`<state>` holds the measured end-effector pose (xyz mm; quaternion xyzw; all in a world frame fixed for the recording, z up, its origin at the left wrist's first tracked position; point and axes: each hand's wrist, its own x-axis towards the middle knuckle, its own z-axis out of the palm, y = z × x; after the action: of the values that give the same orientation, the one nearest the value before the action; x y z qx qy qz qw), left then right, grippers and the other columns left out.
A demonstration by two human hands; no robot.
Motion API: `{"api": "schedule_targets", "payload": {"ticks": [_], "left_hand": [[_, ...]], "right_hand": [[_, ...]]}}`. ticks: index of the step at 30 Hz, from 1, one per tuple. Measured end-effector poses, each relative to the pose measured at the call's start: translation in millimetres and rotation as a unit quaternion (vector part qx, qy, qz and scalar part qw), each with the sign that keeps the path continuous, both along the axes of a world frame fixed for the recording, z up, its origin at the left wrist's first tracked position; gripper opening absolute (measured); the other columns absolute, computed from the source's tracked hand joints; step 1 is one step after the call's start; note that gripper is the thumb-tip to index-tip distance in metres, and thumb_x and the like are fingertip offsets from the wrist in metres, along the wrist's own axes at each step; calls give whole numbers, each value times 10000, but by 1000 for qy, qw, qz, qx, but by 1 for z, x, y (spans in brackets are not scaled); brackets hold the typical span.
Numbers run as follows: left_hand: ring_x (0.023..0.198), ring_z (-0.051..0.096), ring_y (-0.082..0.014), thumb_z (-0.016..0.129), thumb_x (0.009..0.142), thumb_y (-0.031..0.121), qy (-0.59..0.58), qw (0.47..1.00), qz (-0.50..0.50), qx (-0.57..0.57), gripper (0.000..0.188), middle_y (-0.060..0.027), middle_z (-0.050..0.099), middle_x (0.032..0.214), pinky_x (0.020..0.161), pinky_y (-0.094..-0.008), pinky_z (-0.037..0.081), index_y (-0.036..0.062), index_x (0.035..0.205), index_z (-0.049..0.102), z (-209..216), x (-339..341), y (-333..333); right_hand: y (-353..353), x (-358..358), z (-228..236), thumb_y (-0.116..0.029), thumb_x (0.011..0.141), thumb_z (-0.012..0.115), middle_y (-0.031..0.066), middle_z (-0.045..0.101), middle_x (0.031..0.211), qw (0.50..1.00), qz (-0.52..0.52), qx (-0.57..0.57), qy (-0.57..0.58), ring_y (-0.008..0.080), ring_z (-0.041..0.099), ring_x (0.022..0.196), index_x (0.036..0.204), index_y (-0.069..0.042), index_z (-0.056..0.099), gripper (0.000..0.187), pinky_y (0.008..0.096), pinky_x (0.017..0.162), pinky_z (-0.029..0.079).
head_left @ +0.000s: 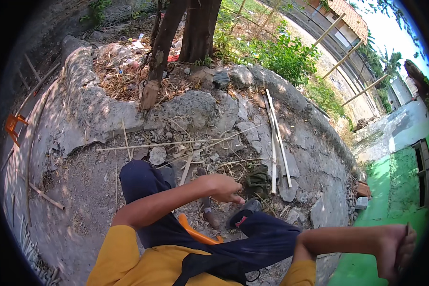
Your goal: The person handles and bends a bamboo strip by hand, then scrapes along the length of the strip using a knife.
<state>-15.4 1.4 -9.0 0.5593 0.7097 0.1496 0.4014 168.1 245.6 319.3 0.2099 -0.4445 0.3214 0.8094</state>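
Note:
My left hand (pixel 224 188) reaches across between my knees, above the littered ground. Its fingers point right, apart, with nothing visible in them. Just below it lies a dark, narrow tool with a brown, handle-like end (pixel 211 219); its kind is unclear. Far out at the right, my right hand (pixel 399 248) is raised and closed in a fist. A thin dark edge (pixel 407 229) shows at its top, too little to name. Pale split strips (pixel 176 144) lie crossed on the ground ahead, and a short pale slat (pixel 186 169) rests near my left knee.
Two long pale slats (pixel 277 138) lean on broken concrete (pixel 243 143) ahead right. An orange plastic piece (pixel 198 232) curves between my legs. Dark crumpled cloth (pixel 258 181) lies by my sandal (pixel 245 213). Beyond stand tree trunks (pixel 200 31); a green wall (pixel 400 181) is at right.

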Motion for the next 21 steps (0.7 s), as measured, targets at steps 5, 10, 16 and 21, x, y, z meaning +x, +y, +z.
{"api": "schedule_targets", "payload": {"ticks": [5,10,16,21], "left_hand": [[1132,642,-420,449,995,667,-53,998,-45,8,748,-242,686,1185,962,-479,517,20,1348,577,12,2,4],[1183,634,-392,432,990,694,-116,992,-8,41,781,-227,665,1268,1005,-461,499,38,1398,548,16,-15,-5],[1137,654,-370,490,992,655,-22,998,65,-6,744,-234,672,1227,939,-448,511,24,1382,547,-16,-26,5],[1142,655,-331,517,1012,589,-101,986,114,65,730,-250,647,1258,940,-414,520,-32,1395,491,-19,-37,10]], "right_hand": [[98,-165,-309,-469,1088,424,-84,293,545,632,163,-410,-637,71,222,385,877,-146,497,392,277,366,162],[-8,-157,-414,-408,1107,399,-71,312,573,644,245,-420,-590,51,226,408,870,-153,469,355,265,369,162],[-69,-143,-411,-401,1109,407,-64,339,596,570,299,-447,-621,52,256,451,880,-135,489,360,247,399,208],[-84,-122,-421,-372,1119,390,-65,380,627,630,263,-374,-628,44,284,463,926,-119,524,345,247,409,215]]}}
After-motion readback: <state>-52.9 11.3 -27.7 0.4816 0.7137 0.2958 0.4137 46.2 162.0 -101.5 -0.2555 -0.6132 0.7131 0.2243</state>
